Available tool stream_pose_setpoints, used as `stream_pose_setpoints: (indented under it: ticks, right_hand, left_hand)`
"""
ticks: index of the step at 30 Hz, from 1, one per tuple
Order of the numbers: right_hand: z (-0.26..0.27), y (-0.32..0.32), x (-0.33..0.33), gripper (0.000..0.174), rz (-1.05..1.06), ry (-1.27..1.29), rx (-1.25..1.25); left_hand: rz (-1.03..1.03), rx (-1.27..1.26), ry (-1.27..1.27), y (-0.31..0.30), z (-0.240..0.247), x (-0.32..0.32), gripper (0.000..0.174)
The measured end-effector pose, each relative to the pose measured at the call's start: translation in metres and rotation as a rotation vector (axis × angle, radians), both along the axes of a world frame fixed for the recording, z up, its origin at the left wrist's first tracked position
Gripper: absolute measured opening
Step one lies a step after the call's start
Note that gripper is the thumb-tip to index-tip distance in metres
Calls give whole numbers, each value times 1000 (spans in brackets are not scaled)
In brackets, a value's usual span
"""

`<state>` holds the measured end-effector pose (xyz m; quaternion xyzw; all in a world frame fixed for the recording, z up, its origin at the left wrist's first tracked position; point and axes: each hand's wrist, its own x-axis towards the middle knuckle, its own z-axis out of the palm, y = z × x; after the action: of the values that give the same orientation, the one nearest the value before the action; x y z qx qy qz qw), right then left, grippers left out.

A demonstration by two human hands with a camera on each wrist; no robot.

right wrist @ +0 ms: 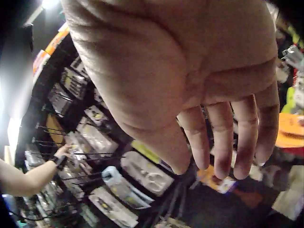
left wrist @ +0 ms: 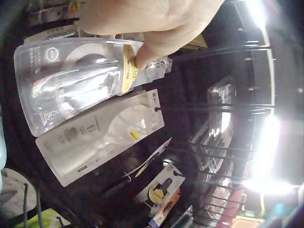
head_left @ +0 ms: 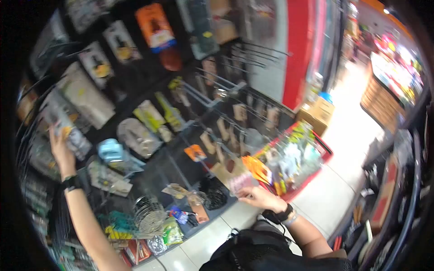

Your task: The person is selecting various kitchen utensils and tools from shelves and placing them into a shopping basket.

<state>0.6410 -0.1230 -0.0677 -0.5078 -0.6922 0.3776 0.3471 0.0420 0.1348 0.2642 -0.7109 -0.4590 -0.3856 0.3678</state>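
Note:
At the far left of the rack, my left hand [head_left: 62, 151] is raised among the hanging packs. In the left wrist view its thumb [left wrist: 151, 52] and fingers pinch the end of a clear plastic blister pack [left wrist: 71, 90], over a yellow label [left wrist: 129, 69]. A carded pack with a white spoon-shaped utensil [left wrist: 102, 137] hangs right beside it. My right hand [head_left: 260, 197] hangs low, near the red basket [head_left: 296, 192]. Its palm [right wrist: 190, 61] and loosely extended fingers hold nothing in the right wrist view.
Black shelving carries hooks with carded utensils, among them a light blue item [head_left: 110, 151] and an orange card [head_left: 155, 27]. Colourful packs fill the basket. A cardboard box [head_left: 318, 113] stands behind it on the white tiled floor [head_left: 343, 156]. Another rack [head_left: 389, 194] lines the right side.

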Motion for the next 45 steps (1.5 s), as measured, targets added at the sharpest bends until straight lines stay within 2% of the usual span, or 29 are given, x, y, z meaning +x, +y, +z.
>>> stream_pose_setpoints:
  ticks: [1,2,3,5,6,7,8,9,10,11,12,13,15,17,18,19,21,23,25,27,32,34,37,41,43,45]
  right_hand:
    - [-38,-8,32,26,-105,-66,-111]
    - [-54,-19,45,26,-172,-95,-108]
    - [-66,-30,54,27,-238,-125,-106]
    - [-79,-46,92,26,-497,-127,-248]
    - [-89,-50,101,30,-504,-188,-218]
    - [-143,-48,122,37,-740,-167,-244]
    - [-153,-41,135,40,-766,-208,-242]
    - [-152,-38,142,43,-792,-249,-240]
    - [-156,-37,145,43,-783,-255,-251]
    - [-168,-30,153,44,-837,-298,-149]
    - [-176,-20,165,45,-889,-341,-46]
    - [-181,-7,175,45,-866,-339,-55]
    - [-178,22,186,47,-838,-539,25]
    - [-175,32,186,49,-830,-524,25]
    - [-174,43,185,50,-753,-579,-25]
    - [-173,46,185,51,-711,-630,-74]
    - [-169,59,184,50,-639,-682,-126]
    - [-165,59,188,47,-626,-808,-302]
    - [-178,62,203,44,-603,-867,-317]
    - [-191,63,213,34,-554,-931,-229]
    - [-190,53,224,29,-549,-916,-151]
    - [-190,46,227,29,-575,-830,37]
    - [-191,40,227,28,-589,-779,23]
    - [-202,36,234,25,-544,-696,18]
    - [-201,33,241,24,-534,-664,91]
    - [-188,34,246,21,-406,-544,26]
  left_hand:
    - [-290,-75,-124,-19,2,-12,36]
    - [-197,-153,-173,-25,3,-4,35]
    - [-88,-147,-8,-26,3,20,39]
    - [-544,-376,-1083,-47,11,28,47]
    - [-558,-392,-983,-49,3,29,49]
    - [-557,-431,-877,-45,-14,31,52]
    - [-589,-405,-929,-59,-21,38,50]
    - [-598,-426,-873,-65,-20,37,47]
    - [-528,-362,-893,-115,-19,76,44]
    - [-507,-318,-833,-135,-21,84,43]
    - [-577,-381,-824,-142,-30,80,43]
    - [-483,-342,-837,-182,-34,135,45]
    - [-362,-355,-813,-221,-58,174,45]
    - [-423,-377,-867,-236,-65,200,48]
    - [-414,-478,-871,-247,-76,202,50]
    - [-394,-450,-888,-247,-75,224,50]
    - [-308,-534,-993,-259,-94,234,48]
    - [-325,-557,-1025,-261,-101,240,45]
    - [-346,-611,-1068,-265,-113,242,46]
    - [-308,-673,-1128,-271,-129,246,44]
    - [-363,-749,-1205,-271,-150,254,38]
    - [-369,-757,-1227,-269,-158,264,36]
    - [-401,-801,-1286,-263,-178,285,30]
    - [-411,-855,-1225,-259,-188,306,26]
    - [-411,-892,-1213,-258,-196,317,25]
    - [-422,-905,-1192,-260,-197,329,23]
